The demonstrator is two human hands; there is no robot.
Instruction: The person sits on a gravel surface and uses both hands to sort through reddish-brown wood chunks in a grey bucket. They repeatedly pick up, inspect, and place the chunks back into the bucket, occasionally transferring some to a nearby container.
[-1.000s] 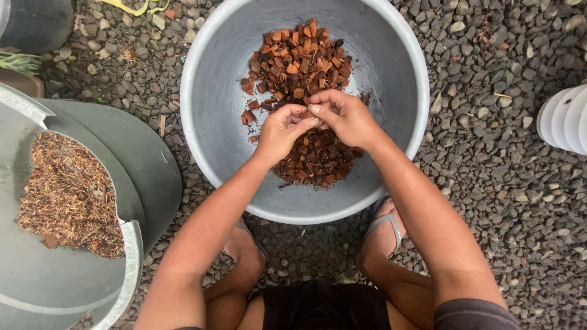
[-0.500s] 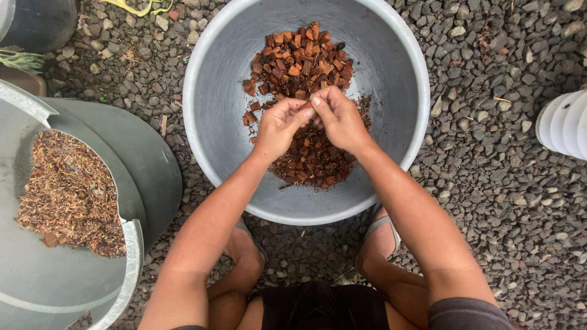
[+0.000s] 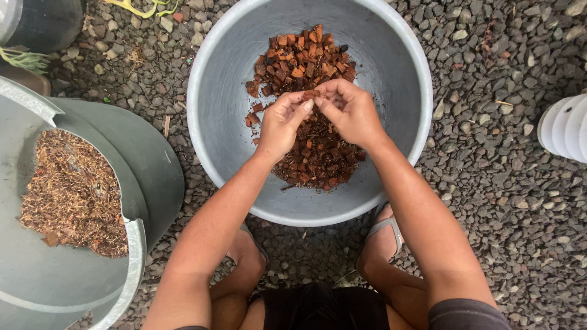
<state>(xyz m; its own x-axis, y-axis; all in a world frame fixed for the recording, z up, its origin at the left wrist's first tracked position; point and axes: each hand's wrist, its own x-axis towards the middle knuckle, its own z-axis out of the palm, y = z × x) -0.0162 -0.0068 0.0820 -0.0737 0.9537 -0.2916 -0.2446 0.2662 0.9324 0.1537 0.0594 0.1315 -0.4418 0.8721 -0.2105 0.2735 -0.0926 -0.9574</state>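
Bark chip (image 3: 310, 95), small and reddish-brown, pinched between fingertips of left hand (image 3: 282, 122) and right hand (image 3: 350, 113), both closed on it, above the middle of the grey basin (image 3: 214, 131). Long axis roughly left-right. Chip pile (image 3: 306, 110) lies beneath, running from far wall to near side. Gravel (image 3: 489, 159) all around. Grey tub (image 3: 36, 287) with shredded fibre (image 3: 73, 195) at left; white ribbed object (image 3: 565, 125) at right edge.

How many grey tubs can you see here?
2. One round grey tub sits in the middle, holding reddish-brown chips, with both hands over it. A second grey tub, at the left edge, holds finer brown shreds. Others may lie outside the picture.
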